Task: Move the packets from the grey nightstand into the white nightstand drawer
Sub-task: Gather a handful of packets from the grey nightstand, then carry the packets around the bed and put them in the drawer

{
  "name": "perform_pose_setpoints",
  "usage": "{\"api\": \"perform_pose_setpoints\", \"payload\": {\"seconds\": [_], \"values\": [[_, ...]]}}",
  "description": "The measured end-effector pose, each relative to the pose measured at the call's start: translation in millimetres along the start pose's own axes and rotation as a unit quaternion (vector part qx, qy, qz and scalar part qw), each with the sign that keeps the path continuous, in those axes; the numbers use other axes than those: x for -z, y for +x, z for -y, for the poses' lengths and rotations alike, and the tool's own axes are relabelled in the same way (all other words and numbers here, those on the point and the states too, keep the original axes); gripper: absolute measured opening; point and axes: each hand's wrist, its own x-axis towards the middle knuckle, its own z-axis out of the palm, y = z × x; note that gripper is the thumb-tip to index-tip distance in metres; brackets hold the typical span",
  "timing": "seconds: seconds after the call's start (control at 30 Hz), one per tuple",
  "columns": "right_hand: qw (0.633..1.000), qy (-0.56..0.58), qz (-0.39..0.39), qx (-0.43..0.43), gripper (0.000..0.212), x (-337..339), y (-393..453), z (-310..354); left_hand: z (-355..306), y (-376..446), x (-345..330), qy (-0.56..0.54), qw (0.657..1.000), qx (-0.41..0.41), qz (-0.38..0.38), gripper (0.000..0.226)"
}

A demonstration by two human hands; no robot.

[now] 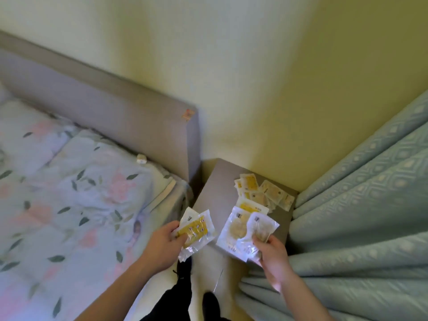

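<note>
As the view runs outward from the body, entries fall in this order.

Item 1: left hand (163,245), its grip clenched around a small fan of clear plastic packets with a yellow printed panel (196,230), held in the air just off the near left corner of the nightstand.

Item 2: right hand (272,256), its grip pinching two larger clear-and-white packets of pale contents (245,230) by their lower edges; whether these hang free or rest on the surface cannot be told.

Item 3: grey rectangular nightstand (215,193), its top serving as the surface, wedged between the bed and the curtain.

Item 4: loose heap of small yellow-and-white packets (261,193) lying overlapped toward the far right corner of that surface, untouched.

Item 5: bed with floral quilt (69,193) and grey upholstered headboard (104,105) on the left; pale green patterned curtain (370,193) on the right; cream wall behind.

Progress, as a judgement: early. Several packets are gathered in both hands, a heap is yet to be collected, and none has reached the white nightstand drawer, which does not appear in view.

Appearance of packets: flat, glossy, crinkled, flexible, likely slippery when stacked.
</note>
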Motion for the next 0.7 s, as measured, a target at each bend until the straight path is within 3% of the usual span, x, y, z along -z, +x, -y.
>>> {"api": "perform_pose_setpoints", "payload": {"seconds": [0.4, 0.7], "values": [[0.975, -0.149, 0.161, 0.023, 0.019, -91.3, -69.8, -30.5, 90.4, -167.1, 54.2, -0.077, 0.961, 0.079, -0.252, 0.010], [0.889, -0.281, 0.356, 0.064, 0.023, -237.4, -184.2, -122.0, 221.3, -352.3, 98.0, -0.177, 0.883, 0.141, -0.412, 0.014]]}}
